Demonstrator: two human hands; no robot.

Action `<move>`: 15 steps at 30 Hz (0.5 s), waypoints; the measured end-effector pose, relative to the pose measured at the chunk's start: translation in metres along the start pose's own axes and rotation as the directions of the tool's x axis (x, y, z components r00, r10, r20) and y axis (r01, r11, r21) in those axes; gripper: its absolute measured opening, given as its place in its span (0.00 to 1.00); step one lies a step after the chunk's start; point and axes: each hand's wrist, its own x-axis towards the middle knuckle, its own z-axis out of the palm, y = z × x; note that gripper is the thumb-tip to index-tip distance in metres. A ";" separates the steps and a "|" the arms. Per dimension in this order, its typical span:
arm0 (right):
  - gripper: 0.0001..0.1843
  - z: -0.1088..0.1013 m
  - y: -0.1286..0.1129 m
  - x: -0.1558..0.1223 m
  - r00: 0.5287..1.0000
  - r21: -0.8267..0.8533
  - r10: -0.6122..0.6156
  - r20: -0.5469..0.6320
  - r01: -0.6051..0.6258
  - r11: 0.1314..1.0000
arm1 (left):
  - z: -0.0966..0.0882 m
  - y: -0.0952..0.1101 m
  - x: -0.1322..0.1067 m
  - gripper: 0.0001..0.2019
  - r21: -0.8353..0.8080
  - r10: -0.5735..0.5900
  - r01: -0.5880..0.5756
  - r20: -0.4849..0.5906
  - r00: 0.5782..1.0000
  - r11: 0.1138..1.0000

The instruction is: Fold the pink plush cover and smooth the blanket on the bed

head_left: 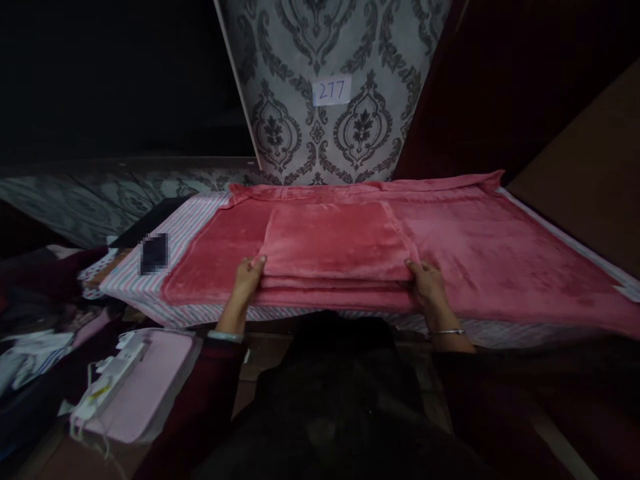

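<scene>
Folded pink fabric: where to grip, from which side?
Probably best to take the folded pink fabric by its two near corners, coming from the wearer's side, thumbs on top and fingers below. It lies flat with its stacked layers showing along the near edge. The left hand and right hand hold those corners.

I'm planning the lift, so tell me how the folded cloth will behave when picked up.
The folded cloth will probably flop rather than stay stiff: its fabric looks soft and plush. Its layers may shift apart, since no tie shows around them. The fuzzy-looking surface suggests little slipping.
</scene>
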 end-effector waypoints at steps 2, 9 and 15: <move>0.23 -0.001 0.003 -0.001 1.000 0.009 0.026 0.003 -0.026 1.000 | 0.000 -0.007 -0.003 0.27 0.077 -0.074 0.072 0.022 0.997 0.994; 0.22 -0.003 0.000 -0.012 0.996 -0.032 -0.091 0.007 0.091 0.995 | -0.005 -0.007 -0.016 0.34 -0.132 -0.130 0.152 0.157 0.979 0.980; 0.25 -0.003 -0.015 -0.016 0.990 -0.195 -0.112 0.083 0.126 0.973 | -0.006 -0.005 -0.021 0.36 -0.242 -0.114 0.143 0.131 0.985 0.960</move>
